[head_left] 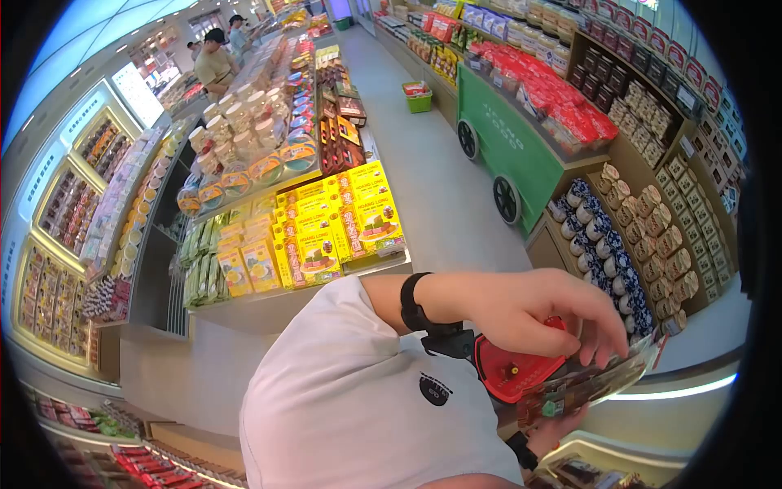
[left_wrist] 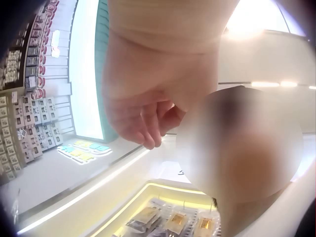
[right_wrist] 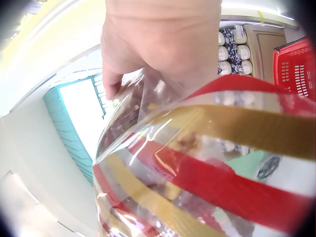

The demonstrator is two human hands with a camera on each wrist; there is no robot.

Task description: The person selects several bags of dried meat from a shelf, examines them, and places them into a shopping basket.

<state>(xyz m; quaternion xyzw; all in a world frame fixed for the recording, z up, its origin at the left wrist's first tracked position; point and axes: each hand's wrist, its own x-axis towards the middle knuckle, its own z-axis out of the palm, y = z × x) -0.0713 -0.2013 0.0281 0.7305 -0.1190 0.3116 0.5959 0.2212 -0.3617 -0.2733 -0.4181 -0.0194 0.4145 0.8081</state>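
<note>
My left hand (head_left: 542, 314) is raised in front of me, its fingers hanging loosely bent with nothing between them, as the left wrist view also shows. Below it in the head view, my right hand (head_left: 560, 427) grips a clear plastic food bag (head_left: 599, 385). Up close in the right wrist view, red and gold stripes run across the bag (right_wrist: 197, 170); dark pieces show through its film. The fingertips behind the bag are mostly hidden. A red shopping basket (head_left: 511, 367) sits partly under my left hand and beside the bag.
A display table of yellow boxes (head_left: 342, 216) and tubs stands ahead on the left. On the right are a green wheeled cart (head_left: 505, 147) with red packs and shelves of blue-and-white jars (head_left: 599, 244). A lit bin (left_wrist: 148, 197) holds packets. Several people are far back.
</note>
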